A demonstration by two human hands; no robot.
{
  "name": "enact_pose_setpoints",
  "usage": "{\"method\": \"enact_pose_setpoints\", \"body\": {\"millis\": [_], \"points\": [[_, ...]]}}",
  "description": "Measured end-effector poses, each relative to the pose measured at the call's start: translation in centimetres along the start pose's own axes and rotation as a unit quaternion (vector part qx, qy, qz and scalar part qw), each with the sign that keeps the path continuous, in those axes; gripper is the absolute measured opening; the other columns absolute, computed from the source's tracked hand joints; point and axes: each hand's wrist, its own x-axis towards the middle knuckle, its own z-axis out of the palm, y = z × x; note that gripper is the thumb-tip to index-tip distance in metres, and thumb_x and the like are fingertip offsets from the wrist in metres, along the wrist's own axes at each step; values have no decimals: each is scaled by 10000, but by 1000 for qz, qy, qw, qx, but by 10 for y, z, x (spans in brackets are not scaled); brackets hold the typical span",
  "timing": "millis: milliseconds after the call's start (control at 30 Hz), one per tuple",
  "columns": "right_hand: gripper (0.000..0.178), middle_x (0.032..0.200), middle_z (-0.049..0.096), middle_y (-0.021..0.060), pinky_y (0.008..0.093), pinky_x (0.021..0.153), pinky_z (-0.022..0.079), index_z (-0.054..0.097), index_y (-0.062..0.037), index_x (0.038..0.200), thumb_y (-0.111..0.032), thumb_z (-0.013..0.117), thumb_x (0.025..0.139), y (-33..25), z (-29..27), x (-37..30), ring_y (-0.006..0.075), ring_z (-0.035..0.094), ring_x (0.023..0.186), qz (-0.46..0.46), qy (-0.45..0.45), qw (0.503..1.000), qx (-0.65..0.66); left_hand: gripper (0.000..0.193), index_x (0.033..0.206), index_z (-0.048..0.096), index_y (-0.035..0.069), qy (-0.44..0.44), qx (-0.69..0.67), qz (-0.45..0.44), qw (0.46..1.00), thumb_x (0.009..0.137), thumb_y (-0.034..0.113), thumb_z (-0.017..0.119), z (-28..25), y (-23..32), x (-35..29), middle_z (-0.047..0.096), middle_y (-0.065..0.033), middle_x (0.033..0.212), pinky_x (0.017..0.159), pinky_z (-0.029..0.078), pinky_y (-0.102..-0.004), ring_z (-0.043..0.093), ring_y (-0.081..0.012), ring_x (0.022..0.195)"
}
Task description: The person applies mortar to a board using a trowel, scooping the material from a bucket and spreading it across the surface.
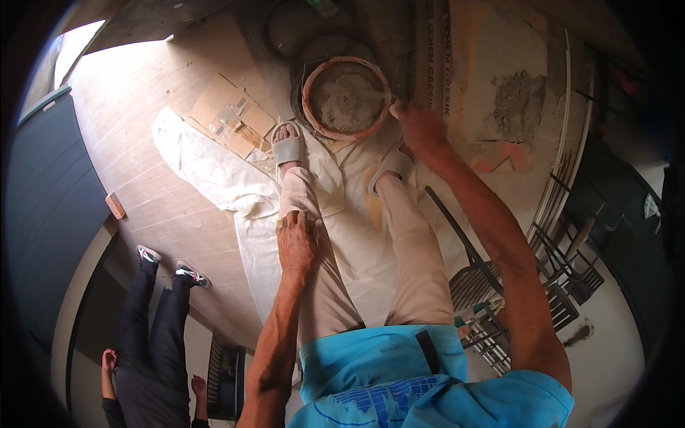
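Fingers of the left hand (297, 241) lie loosely spread and flat on the person's own left knee, pinching nothing; it looks like a brace, taking body weight while the torso bends fwd. Fingers of the right hand (421, 128) are curled and pressed together at the right rim of the orange basin (325, 120). Whether they grip the rim itself or the thin tool handle lying across the mix, can't tell. The arm runs out nearly straight, prob. to reach the rim w/o stepping closer.

Landmark = the basin. It sits on the floor just past the person's feet, round, holding grey mortar (347, 100). Left sandal (287, 149) is just beside it on its near-left; the right foot stands near-right, below the reaching hand. Feet seem planted either side to steady the stoop.

Under the feet, nearer than the basin, a white cloth sheet (207, 171) covers the floor, likely to catch spills. Left of the basin: flattened cardboard (232, 118) on pale wood-look flooring. Right of the basin: bare screed w/ a grey mortar patch (515, 103). Near-right, well apart: dark metal racks (492, 285). Beyond the basin: dark round tubs, partly cut off.

Far near-left: another person (153, 335) in dark clothes, standing, hands idle.
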Motion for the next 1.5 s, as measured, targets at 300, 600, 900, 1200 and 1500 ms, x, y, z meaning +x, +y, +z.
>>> {"method": "enact_pose_setpoints", "body": {"millis": [300, 600, 900, 1200, 1500], "points": [[298, 980, 675, 156, 421, 689, 596, 643, -85, 1191, -130, 588, 902, -5, -6, 12, 325, 722, 855, 69, 52, 996, 23, 376, 1149, 601, 12, -15, -4, -3, 1000, 940, 322, 634, -6, 1, 0, 585, -179, 1093, 962, 420, -464, 568, -372, 1049], [379, 1028, 648, 175, 455, 708, 585, 603, -111, 1282, -108, 561, 905, -28, 12, 1, 351, 712, 866, 50, 57, 992, 103, 395, 1143, 608, 0, 1, -5, 0, 1000, 949, 344, 628, -2, -1, 0, 584, -185, 1087, 946, 424, -470, 574, -372, 1025], [328, 968, 635, 174, 452, 683, 576, 662, -102, 1193, -79, 578, 878, -28, 18, -17, 350, 705, 835, -38, 24, 995, 91, 401, 1176, 615, 5, -7, -2, 0, 1000, 946, 333, 623, -2, 0, 0, 594, -184, 1126, 952, 420, -466, 573, -369, 1031], [408, 995, 649, 170, 429, 695, 580, 614, -95, 1270, -106, 622, 862, -15, 16, -26, 329, 708, 842, -8, -42, 998, 36, 399, 1187, 619, 3, -23, -5, -9, 1000, 942, 318, 627, -3, 2, 1, 596, -184, 1140, 965, 417, -465, 567, -372, 1060], [291, 1002, 670, 176, 438, 674, 592, 622, -69, 1175, -109, 591, 888, -3, 2, -3, 336, 719, 838, 90, 46, 993, 64, 401, 1196, 613, 12, -12, -6, -3, 1000, 926, 307, 644, -3, 2, 2, 587, -177, 1141, 969, 412, -466, 564, -370, 1065]]}}
